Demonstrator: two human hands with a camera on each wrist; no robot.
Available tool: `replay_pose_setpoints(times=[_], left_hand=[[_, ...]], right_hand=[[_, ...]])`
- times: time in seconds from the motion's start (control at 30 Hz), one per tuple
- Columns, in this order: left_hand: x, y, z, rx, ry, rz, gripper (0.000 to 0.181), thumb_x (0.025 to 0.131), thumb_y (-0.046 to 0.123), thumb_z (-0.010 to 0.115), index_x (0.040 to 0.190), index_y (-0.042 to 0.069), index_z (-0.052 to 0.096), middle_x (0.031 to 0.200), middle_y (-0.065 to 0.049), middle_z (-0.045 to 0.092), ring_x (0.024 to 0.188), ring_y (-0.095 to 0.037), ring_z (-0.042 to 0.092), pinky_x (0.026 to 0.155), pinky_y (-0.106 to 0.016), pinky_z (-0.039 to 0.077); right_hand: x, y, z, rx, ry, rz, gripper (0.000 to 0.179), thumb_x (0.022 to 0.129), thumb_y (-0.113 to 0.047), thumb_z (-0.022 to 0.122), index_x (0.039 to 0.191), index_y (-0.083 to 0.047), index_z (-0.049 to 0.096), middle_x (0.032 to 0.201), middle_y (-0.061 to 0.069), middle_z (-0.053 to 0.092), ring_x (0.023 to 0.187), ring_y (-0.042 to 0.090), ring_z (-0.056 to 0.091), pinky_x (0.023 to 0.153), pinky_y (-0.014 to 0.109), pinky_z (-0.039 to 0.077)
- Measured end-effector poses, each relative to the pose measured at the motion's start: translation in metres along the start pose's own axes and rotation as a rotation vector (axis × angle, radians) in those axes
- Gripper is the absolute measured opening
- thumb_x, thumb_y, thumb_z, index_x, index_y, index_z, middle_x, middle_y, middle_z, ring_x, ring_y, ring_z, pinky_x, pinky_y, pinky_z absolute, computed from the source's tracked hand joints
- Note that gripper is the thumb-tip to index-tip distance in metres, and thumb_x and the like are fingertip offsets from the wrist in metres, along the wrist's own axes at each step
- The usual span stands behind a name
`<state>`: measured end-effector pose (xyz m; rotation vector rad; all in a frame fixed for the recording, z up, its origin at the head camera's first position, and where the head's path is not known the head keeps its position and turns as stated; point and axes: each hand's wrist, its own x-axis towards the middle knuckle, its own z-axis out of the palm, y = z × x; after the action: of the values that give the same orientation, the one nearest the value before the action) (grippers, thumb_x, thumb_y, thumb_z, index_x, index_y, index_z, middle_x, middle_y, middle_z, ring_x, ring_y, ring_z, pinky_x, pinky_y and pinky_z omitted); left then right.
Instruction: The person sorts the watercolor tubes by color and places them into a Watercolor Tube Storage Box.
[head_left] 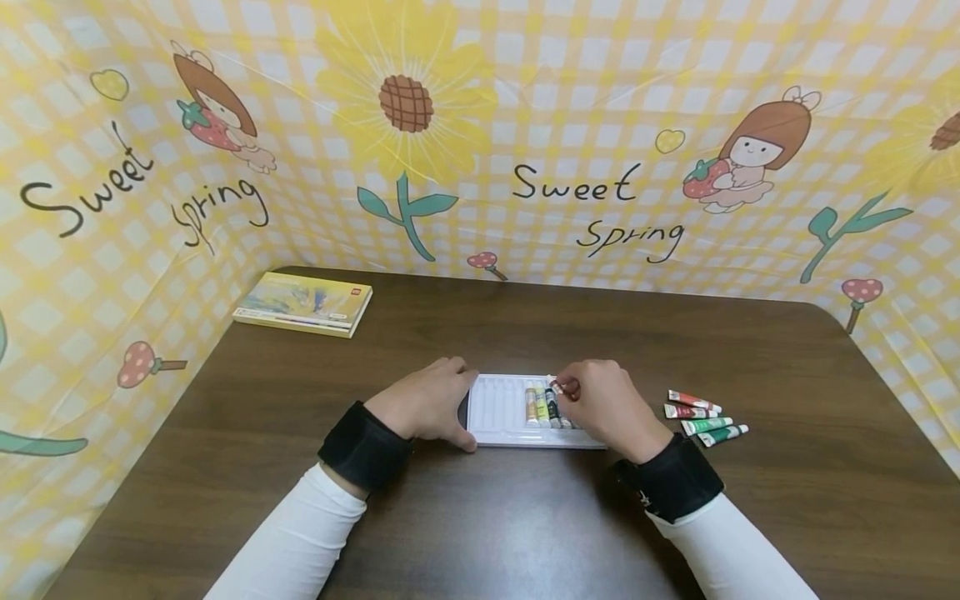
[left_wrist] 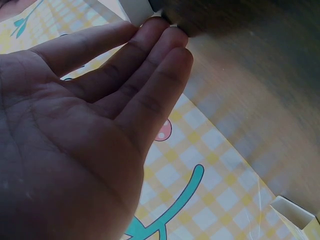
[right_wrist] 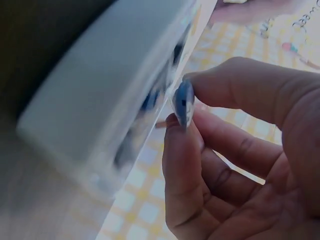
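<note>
A white tray [head_left: 491, 408] with moulded slots lies on the table, several small paint tubes [head_left: 536, 404] side by side in its right part. At its left end my left hand [head_left: 431, 404] rests, the thumb at the near corner and fingers at the far one. Those fingers [left_wrist: 155, 95] look nearly straight in the left wrist view, the tips touching the tray's corner. Over the right part of the tray, my right hand [head_left: 611, 408] pinches a paint tube [right_wrist: 184, 104] between thumb and fingers. Part of the tray's right end is hidden behind that hand.
Several red and green paint tubes [head_left: 705, 423] lie loose on the table to the right of my right hand. A yellow box [head_left: 303, 304] sits at the back left. Behind the brown table [head_left: 480, 525] hangs a yellow checked cloth [head_left: 495, 100].
</note>
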<state>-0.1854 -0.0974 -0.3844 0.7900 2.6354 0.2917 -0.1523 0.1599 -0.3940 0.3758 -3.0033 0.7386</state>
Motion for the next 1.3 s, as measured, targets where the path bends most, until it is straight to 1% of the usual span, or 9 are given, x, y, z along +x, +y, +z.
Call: replay_pose_setpoints(times=[0.3, 0.57, 0.7, 0.8, 0.83, 0.93, 1.1, 1.2, 1.3], left_hand=[[0.0, 0.002, -0.002, -0.009, -0.017, -0.02, 0.095, 0.078, 0.04, 0.094, 0.153, 0.0, 0.051, 0.153, -0.019, 0.053, 0.14, -0.033, 0.05, 0.118, -0.049, 0.045], [0.0, 0.0, -0.001, -0.01, -0.01, -0.01, 0.094, 0.077, 0.04, 0.094, 0.151, -0.001, 0.052, 0.151, -0.019, 0.054, 0.14, -0.034, 0.051, 0.117, -0.049, 0.046], [0.0, 0.0, 0.0, -0.005, -0.006, -0.003, 0.094, 0.077, 0.04, 0.094, 0.151, -0.001, 0.053, 0.15, -0.02, 0.055, 0.139, -0.034, 0.052, 0.117, -0.049, 0.046], [0.0, -0.001, 0.0, -0.004, -0.004, -0.004, 0.094, 0.077, 0.04, 0.094, 0.151, -0.001, 0.053, 0.151, -0.02, 0.055, 0.14, -0.034, 0.051, 0.117, -0.049, 0.046], [0.0, -0.001, 0.0, -0.003, -0.004, -0.006, 0.094, 0.077, 0.04, 0.094, 0.151, -0.001, 0.053, 0.151, -0.02, 0.054, 0.14, -0.034, 0.051, 0.117, -0.049, 0.046], [0.0, 0.0, -0.001, -0.001, -0.003, -0.009, 0.095, 0.076, 0.04, 0.095, 0.151, -0.001, 0.053, 0.151, -0.02, 0.054, 0.14, -0.034, 0.051, 0.117, -0.049, 0.046], [0.001, 0.0, -0.001, -0.005, -0.008, -0.012, 0.095, 0.077, 0.04, 0.094, 0.152, -0.001, 0.052, 0.152, -0.019, 0.054, 0.14, -0.034, 0.051, 0.118, -0.05, 0.046], [0.001, 0.0, -0.001, -0.005, -0.011, -0.011, 0.095, 0.077, 0.04, 0.094, 0.152, -0.001, 0.052, 0.152, -0.019, 0.054, 0.14, -0.034, 0.051, 0.118, -0.049, 0.046], [0.001, 0.0, -0.001, -0.007, -0.008, -0.005, 0.095, 0.077, 0.04, 0.094, 0.151, -0.001, 0.052, 0.151, -0.019, 0.054, 0.139, -0.034, 0.051, 0.117, -0.049, 0.046]], right_hand=[[0.001, -0.022, 0.016, -0.003, 0.043, -0.048, 0.009, 0.087, -0.006, 0.079, 0.094, -0.003, 0.082, 0.086, 0.008, 0.078, 0.075, 0.015, 0.068, 0.072, 0.034, 0.061], [0.004, -0.04, 0.025, -0.022, 0.054, -0.032, 0.006, 0.088, -0.008, 0.081, 0.09, -0.003, 0.081, 0.078, 0.007, 0.075, 0.066, 0.014, 0.059, 0.064, 0.029, 0.055], [0.006, -0.044, 0.028, -0.025, 0.054, -0.006, 0.012, 0.09, -0.01, 0.081, 0.082, -0.003, 0.075, 0.065, 0.001, 0.06, 0.061, 0.014, 0.053, 0.057, 0.025, 0.046], [0.008, -0.047, 0.028, -0.02, 0.043, 0.02, 0.021, 0.09, -0.013, 0.081, 0.076, -0.006, 0.068, 0.062, -0.002, 0.044, 0.057, 0.013, 0.047, 0.053, 0.023, 0.037], [0.008, -0.047, 0.029, -0.018, 0.041, 0.024, 0.021, 0.09, -0.014, 0.082, 0.077, -0.006, 0.068, 0.062, -0.003, 0.044, 0.057, 0.013, 0.047, 0.052, 0.022, 0.036], [0.008, -0.046, 0.028, -0.021, 0.031, 0.023, 0.017, 0.091, -0.016, 0.082, 0.081, -0.005, 0.073, 0.063, -0.002, 0.05, 0.057, 0.012, 0.048, 0.052, 0.022, 0.038], [0.006, -0.044, 0.023, -0.074, 0.026, -0.041, 0.014, 0.09, -0.016, 0.083, 0.097, -0.005, 0.08, 0.078, 0.003, 0.07, 0.069, 0.014, 0.061, 0.062, 0.028, 0.052], [0.004, -0.04, 0.02, -0.117, 0.008, -0.101, 0.018, 0.088, -0.016, 0.085, 0.104, -0.007, 0.082, 0.089, 0.005, 0.072, 0.078, 0.017, 0.065, 0.069, 0.033, 0.056], [0.003, -0.038, 0.019, -0.163, -0.024, -0.147, 0.022, 0.087, -0.017, 0.086, 0.107, -0.009, 0.081, 0.091, 0.006, 0.069, 0.079, 0.018, 0.063, 0.068, 0.034, 0.055]])
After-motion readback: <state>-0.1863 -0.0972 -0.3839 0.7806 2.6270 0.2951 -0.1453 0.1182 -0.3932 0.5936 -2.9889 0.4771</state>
